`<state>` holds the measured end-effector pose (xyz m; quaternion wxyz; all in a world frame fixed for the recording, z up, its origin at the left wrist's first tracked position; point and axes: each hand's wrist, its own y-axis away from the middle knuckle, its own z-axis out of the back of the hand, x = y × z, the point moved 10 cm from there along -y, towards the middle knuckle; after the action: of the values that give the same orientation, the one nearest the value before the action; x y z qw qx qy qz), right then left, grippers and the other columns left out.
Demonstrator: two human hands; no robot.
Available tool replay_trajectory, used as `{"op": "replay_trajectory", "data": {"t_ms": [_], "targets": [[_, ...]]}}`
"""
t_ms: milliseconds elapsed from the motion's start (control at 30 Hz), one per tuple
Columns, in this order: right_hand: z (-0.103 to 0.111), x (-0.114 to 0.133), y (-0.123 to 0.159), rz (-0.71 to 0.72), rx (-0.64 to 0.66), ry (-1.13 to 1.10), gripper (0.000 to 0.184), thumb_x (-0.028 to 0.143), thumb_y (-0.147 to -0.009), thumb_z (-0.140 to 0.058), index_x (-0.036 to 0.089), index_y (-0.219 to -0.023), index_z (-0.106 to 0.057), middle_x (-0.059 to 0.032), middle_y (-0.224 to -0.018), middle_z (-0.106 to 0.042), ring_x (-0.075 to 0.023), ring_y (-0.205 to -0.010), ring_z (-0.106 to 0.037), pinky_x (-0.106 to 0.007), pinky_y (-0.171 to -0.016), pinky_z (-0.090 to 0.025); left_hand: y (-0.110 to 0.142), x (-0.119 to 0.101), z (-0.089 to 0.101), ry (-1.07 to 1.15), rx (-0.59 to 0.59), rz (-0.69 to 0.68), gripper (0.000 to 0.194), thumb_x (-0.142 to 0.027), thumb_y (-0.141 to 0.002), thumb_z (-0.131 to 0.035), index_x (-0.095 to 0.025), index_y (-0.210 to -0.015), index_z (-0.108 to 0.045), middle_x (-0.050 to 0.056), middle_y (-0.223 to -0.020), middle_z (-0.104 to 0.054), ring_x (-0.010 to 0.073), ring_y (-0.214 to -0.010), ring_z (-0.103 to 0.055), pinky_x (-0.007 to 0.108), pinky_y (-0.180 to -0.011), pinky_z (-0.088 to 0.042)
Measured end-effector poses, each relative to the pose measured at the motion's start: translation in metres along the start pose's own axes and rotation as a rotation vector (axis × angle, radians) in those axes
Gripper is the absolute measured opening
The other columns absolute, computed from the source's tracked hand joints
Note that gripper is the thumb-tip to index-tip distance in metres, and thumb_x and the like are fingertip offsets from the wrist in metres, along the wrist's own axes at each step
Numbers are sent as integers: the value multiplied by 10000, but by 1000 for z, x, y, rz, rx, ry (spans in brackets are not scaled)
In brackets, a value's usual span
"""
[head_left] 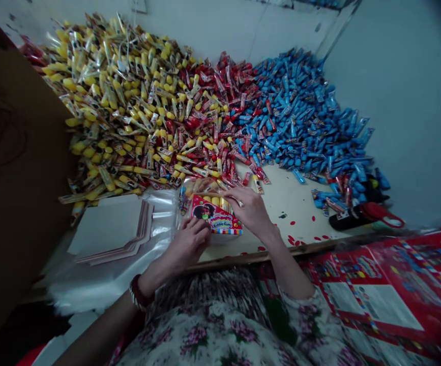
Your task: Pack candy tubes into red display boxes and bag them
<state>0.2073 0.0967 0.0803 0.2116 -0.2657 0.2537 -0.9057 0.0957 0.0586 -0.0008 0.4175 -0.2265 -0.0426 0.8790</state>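
Note:
A red printed bubble gum box (217, 223) stands at the table's front, with a row of yellow-capped tubes (215, 201) showing in its open top. My left hand (193, 238) is closed at the box's lower left front corner, with its fingers curled against it. Across the upper right of the box lies my right hand (251, 209), its fingers bent together over the back edge of the top. The fingertips partly cover the tubes there. Behind and left of the box is a clear bag (185, 195) with colourful pieces in it.
Heaped along the wall are wrapped yellow (128, 101), red (235, 76) and blue tubes (292, 112). White card sheets (108, 226) lie on clear plastic bags (163, 206) at left. A black bottle (348, 217) lies at right, above red printed packaging (388, 284). A cardboard box (18, 127) stands left.

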Motion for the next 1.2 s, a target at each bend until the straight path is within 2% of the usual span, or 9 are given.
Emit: {"op": "replay_trajectory", "data": {"t_ms": [200,300,467,667,767,867,1000,1100,1200], "targets": [[1,12,15,23,-10,-26,161,82,-841,-587,191,-870,-701,-28,-868,-738,-171,-813,-679,-300,-782,-500,-8,16,1,126,74,241,102,-140,-815,-614,-200,-885,-659,17,-825,-675,207,-895,-551,382,-848,-315],[-2,15,26,23,-43,-74,181,77,-857,-555,189,-879,-696,-36,-886,-740,-172,-835,-686,-296,-773,-510,-12,24,0,176,62,298,40,-205,-790,-666,-201,-753,-681,32,-828,-675,215,-886,-560,370,-819,-321],[-10,15,48,19,-146,-147,206,70,-863,-538,207,-903,-687,-28,-915,-744,-174,-947,-681,-319,-864,-502,-21,39,3,242,-154,369,98,-161,-760,-696,-180,-673,-655,41,-904,-676,214,-920,-583,349,-803,-331],[-29,14,72,71,-143,-193,277,66,-890,-454,215,-945,-681,-33,-990,-735,-162,-1046,-653,-346,-900,-503,-19,51,5,352,-370,423,154,-118,-729,-708,-168,-608,-628,7,-710,-636,172,-763,-589,312,-752,-387],[-32,17,79,153,-98,-176,300,61,-881,-443,213,-979,-682,-43,-1022,-730,-163,-1084,-635,-355,-912,-502,-18,54,7,393,-395,420,159,-108,-699,-728,-166,-585,-632,13,-691,-643,168,-725,-587,300,-721,-409],[-36,23,83,244,22,-112,299,63,-863,-467,196,-1036,-672,-61,-1077,-713,-168,-1140,-600,-360,-939,-492,-23,53,6,427,-356,380,176,-100,-677,-741,-162,-560,-625,7,-643,-634,153,-676,-579,280,-685,-419],[-40,33,89,378,156,70,302,76,-867,-473,139,-1116,-633,-101,-1158,-677,-216,-1215,-543,-481,-1060,-390,-30,54,6,459,-268,326,162,-187,-728,-717,-159,-594,-631,20,-664,-640,147,-658,-582,264,-632,-434],[-41,41,93,485,194,199,324,68,-888,-425,100,-1153,-609,-133,-1193,-654,-250,-1226,-530,-578,-1094,-308,-23,55,26,387,-300,266,130,-247,-766,-684,-170,-675,-632,30,-734,-653,164,-718,-595,286,-674,-467],[-42,42,96,523,206,270,323,88,-915,-401,114,-1161,-609,-137,-1223,-635,-250,-1236,-520,-603,-1103,-284,4,57,70,256,-471,235,89,-265,-834,-605,-187,-794,-620,34,-793,-639,174,-786,-601,305,-730,-490]]}}
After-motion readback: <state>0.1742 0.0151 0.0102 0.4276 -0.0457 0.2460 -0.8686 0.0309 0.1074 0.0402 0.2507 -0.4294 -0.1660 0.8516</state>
